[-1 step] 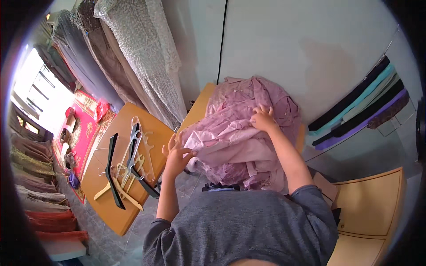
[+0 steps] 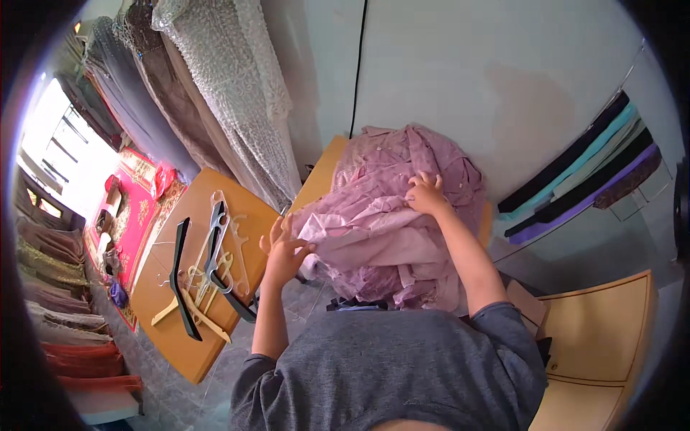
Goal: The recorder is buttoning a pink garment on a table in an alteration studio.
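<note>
Since the left hand [image 2: 284,251] only pinches a fold and the right hand [image 2: 425,195] rests open on top, the pink cloth [image 2: 388,230] heaped between them could slide off its table [image 2: 320,176].

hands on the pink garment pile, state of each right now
Left hand: fingers gripping an edge of the pink garment pile.
Right hand: pressed on top of it, grip unclear.

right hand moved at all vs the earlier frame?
No. The right hand lies on top of the crumpled pink fabric pile, at the same spot against the black wall cable as earlier.
</note>
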Demonstrator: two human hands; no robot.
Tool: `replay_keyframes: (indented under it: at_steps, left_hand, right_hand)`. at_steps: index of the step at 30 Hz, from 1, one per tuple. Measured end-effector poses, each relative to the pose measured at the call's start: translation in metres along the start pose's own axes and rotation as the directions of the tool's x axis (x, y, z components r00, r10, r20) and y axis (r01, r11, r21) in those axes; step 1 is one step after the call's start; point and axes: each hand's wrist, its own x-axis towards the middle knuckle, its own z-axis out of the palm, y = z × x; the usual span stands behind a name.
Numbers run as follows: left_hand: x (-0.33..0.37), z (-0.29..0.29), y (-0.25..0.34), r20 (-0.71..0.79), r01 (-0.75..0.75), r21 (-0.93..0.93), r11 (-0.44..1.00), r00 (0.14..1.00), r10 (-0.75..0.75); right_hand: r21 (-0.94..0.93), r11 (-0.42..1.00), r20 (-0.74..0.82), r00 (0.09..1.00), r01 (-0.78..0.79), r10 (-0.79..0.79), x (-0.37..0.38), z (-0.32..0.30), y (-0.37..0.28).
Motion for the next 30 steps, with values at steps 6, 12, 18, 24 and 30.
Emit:
replay_keyframes:
  at_steps: [6, 12, 18, 24, 30]
  left_hand:
    - [0.109, -0.037, 0.05, -0.009, -0.118, 0.479, 0.87, 0.99, 0.139]
    - [0.231, -0.138, 0.198, -0.594, -0.177, 0.604, 0.777, 0.551, 0.586]
    - [0.229, -0.177, 0.212, -0.617, -0.579, 0.53, 0.619, 0.238, 0.75]
    - [0.118, -0.066, 0.094, -0.054, -0.498, 0.376, 0.781, 0.83, 0.555]
    - [0.044, -0.024, 0.056, 0.11, -0.329, 0.159, 0.931, 0.943, 0.315]
  right_hand:
    - [0.1, 0.983, 0.105, 0.984, -0.152, 0.141, -0.007, -0.134, 0.072]
    - [-0.023, 0.887, -0.942, 0.308, -0.461, 0.135, -0.051, -0.331, 0.087]
    - [-0.163, 0.972, -0.985, 0.087, -0.17, -0.15, -0.143, -0.372, 0.082]
    - [0.116, 0.993, -0.766, 0.635, -0.017, 0.1, -0.21, -0.17, 0.041]
    - [0.512, 0.859, -0.527, 0.784, -0.016, 0.329, -0.242, -0.047, 0.029]
